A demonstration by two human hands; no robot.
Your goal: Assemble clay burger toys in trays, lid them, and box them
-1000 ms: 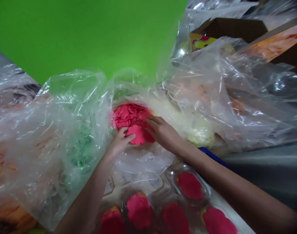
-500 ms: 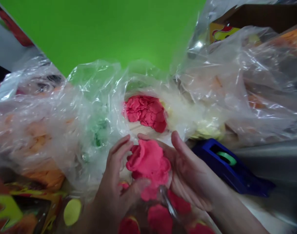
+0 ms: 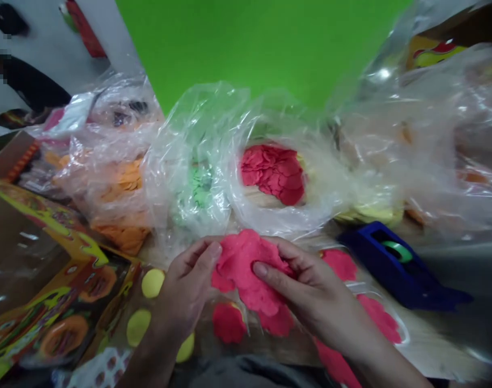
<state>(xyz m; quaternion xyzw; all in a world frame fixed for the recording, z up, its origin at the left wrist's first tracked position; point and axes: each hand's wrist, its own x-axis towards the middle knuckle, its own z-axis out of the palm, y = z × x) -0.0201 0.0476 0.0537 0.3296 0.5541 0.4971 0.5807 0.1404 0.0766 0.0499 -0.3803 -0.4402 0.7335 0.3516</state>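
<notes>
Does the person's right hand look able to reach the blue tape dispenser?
Probably yes. The right hand is near the blue tape dispenser, with only flat red dough pieces between them, though it would first have to release the red dough sheet it holds.

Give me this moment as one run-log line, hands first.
left hand: holds red modelling dough | right hand: presses same dough | nearby: blue tape dispenser

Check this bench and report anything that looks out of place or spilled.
One thing stands out: a dark blue plastic tape dispenser with a green tape roll sits right beside the clear plastic bags of coloured dough, an office item among the modelling materials. No obvious spill shows.
</notes>
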